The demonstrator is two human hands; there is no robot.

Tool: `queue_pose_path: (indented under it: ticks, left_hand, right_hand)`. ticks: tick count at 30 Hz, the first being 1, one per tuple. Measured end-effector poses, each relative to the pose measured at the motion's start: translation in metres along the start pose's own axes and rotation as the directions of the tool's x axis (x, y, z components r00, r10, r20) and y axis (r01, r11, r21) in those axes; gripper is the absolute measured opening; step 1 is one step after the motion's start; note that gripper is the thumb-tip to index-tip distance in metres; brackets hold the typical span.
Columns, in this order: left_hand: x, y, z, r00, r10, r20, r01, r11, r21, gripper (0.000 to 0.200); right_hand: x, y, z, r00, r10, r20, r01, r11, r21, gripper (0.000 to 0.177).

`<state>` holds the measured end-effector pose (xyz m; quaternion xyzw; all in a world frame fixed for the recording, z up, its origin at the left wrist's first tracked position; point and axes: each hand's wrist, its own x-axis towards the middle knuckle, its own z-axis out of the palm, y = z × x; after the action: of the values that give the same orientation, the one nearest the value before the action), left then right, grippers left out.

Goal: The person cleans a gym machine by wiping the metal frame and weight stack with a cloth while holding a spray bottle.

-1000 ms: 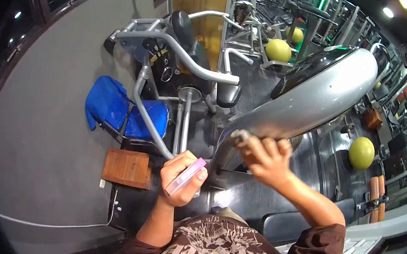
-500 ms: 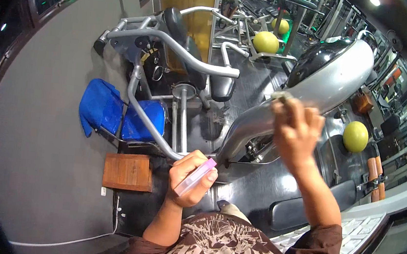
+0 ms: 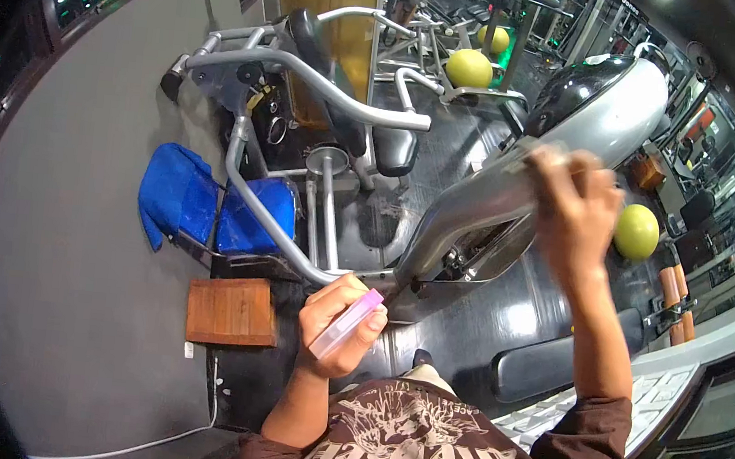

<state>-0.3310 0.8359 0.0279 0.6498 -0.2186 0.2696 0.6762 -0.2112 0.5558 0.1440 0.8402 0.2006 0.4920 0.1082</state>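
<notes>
My left hand (image 3: 342, 326) is closed around a small clear container with a pink top (image 3: 346, 323), held low in front of the shirt. My right hand (image 3: 575, 205) is raised at the upper right, blurred by motion, over the silver curved frame (image 3: 476, 206) of a gym machine. Its fingers are bent round something pale at the fingertips, too blurred to make out, close to or against the frame's surface. The machine's rounded silver and black housing (image 3: 632, 100) rises behind that hand.
Grey machine arms (image 3: 344, 102) reach across on the left. A blue chair (image 3: 258, 215) and a wooden box (image 3: 231, 311) stand by the wall. Yellow balls (image 3: 637, 232) lie further off. A black padded bench (image 3: 549, 366) is at the lower right.
My right hand has moved to the right along the silver frame. My left hand still holds the container in nearly the same place. The camera view has shifted slightly.
</notes>
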Motion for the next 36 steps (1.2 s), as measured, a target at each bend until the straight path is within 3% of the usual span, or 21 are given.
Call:
queue_pose_path:
  ticks: [3,5,7,9,11,13,17,21,25,26,32,36]
  left_hand:
    - [-0.005,0.002,-0.002,0.999,-0.042,-0.010,0.042,0.999,-0.003,0.011]
    - [-0.005,0.002,-0.001,0.999,-0.046,-0.003,0.046,0.999,-0.010,0.011]
    - [-0.004,-0.001,0.000,1.000,-0.026,0.015,0.026,1.000,-0.017,0.011]
    - [0.001,0.000,0.004,1.000,0.001,0.029,-0.001,1.000,-0.013,0.010]
    - [0.004,0.001,0.009,0.999,0.001,0.045,-0.001,1.000,-0.006,0.012]
    - [0.005,0.001,0.013,0.998,-0.019,0.055,0.018,1.000,0.011,0.017]
    - [0.006,0.007,0.015,0.997,-0.024,0.077,0.023,1.000,0.019,0.019]
    - [0.000,0.007,0.010,0.997,-0.066,0.028,0.065,0.997,0.049,0.021]
    - [0.002,0.004,0.009,1.000,0.003,0.028,-0.004,1.000,0.009,0.013]
    - [0.002,0.004,0.010,0.999,0.012,0.040,-0.013,1.000,0.003,0.013]
    - [0.007,0.008,0.024,0.998,-0.026,0.057,0.026,1.000,0.009,0.023]
    - [0.008,0.008,0.027,0.995,0.014,0.101,-0.012,1.000,-0.016,0.015]
  right_hand:
    - [0.014,0.050,-0.007,0.958,0.245,-0.149,-0.236,0.969,0.077,0.040]
    - [0.008,0.056,0.001,0.944,0.256,-0.210,-0.230,0.963,0.141,0.044]
    - [-0.004,0.039,0.014,0.949,0.199,-0.247,-0.161,0.973,0.165,0.046]
    - [-0.017,0.005,0.018,0.970,0.174,-0.173,-0.145,0.975,0.168,0.047]
    - [-0.032,-0.026,0.029,0.991,0.056,-0.117,-0.042,0.991,0.125,0.036]
    - [-0.048,-0.046,0.042,0.996,-0.064,-0.070,0.069,0.994,0.080,0.039]
    - [-0.042,-0.029,0.031,0.997,-0.069,-0.029,0.072,0.989,0.125,0.043]
    - [-0.012,0.020,0.011,0.974,0.134,-0.181,-0.115,0.987,0.112,0.044]
    - [-0.005,0.040,0.021,0.922,0.299,-0.246,-0.210,0.920,0.331,0.044]
    - [-0.010,0.031,0.024,0.924,0.276,-0.264,-0.213,0.946,0.245,0.047]
    - [-0.040,-0.019,0.031,0.978,0.137,-0.157,-0.095,0.963,0.253,0.052]
    - [-0.052,-0.018,0.029,0.999,0.011,-0.052,0.002,0.972,0.233,0.051]
